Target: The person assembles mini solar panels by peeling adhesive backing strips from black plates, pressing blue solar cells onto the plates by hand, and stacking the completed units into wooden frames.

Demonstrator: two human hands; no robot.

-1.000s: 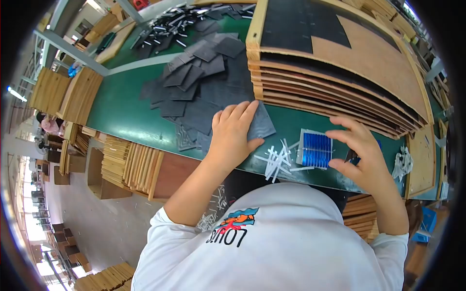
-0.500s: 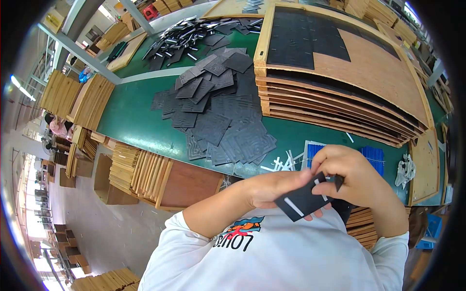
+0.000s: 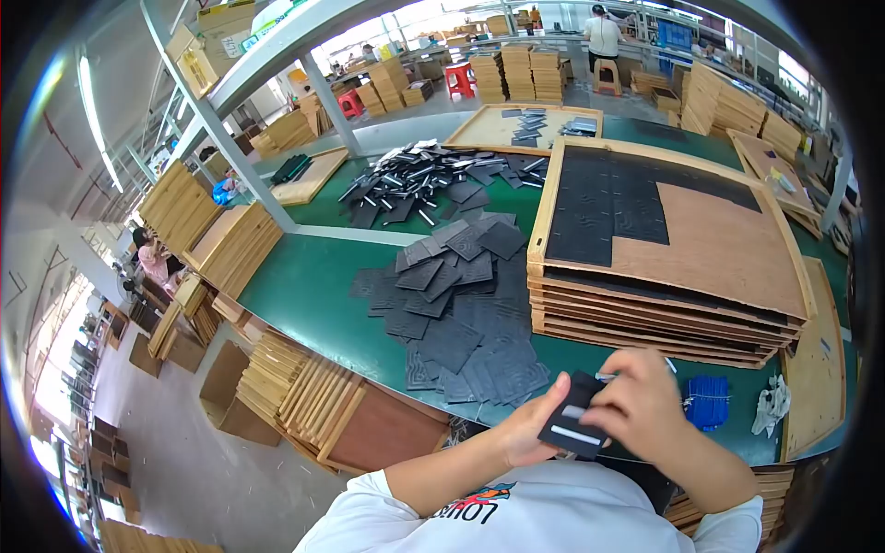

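My left hand (image 3: 532, 433) holds a black square tile (image 3: 560, 431) in front of my chest, with the thumb along its upper left side. Two pale strips lie across the tile's face; the lower one is sharp and the upper white strip (image 3: 573, 412) looks smeared. Over the tile's right side, my right hand (image 3: 641, 405) is closed, its fingertips pinched at the end of that upper strip. Beyond my hands, a spread pile of black patterned tiles (image 3: 452, 346) covers part of the green table (image 3: 313, 276).
At right stands a stack of wooden frames (image 3: 664, 323), its top board partly covered with black tiles. Near it lie a blue bundle (image 3: 707, 401) and a whitish cloth (image 3: 771, 405). Farther back is a heap of strip-bearing black pieces (image 3: 419, 184). Wooden panels (image 3: 295, 392) stand below the table edge.
My view has tipped upward, showing more of the room. The tile has turned in my left hand, and my right fingers have shifted from its upper corner to the upper strip's end.
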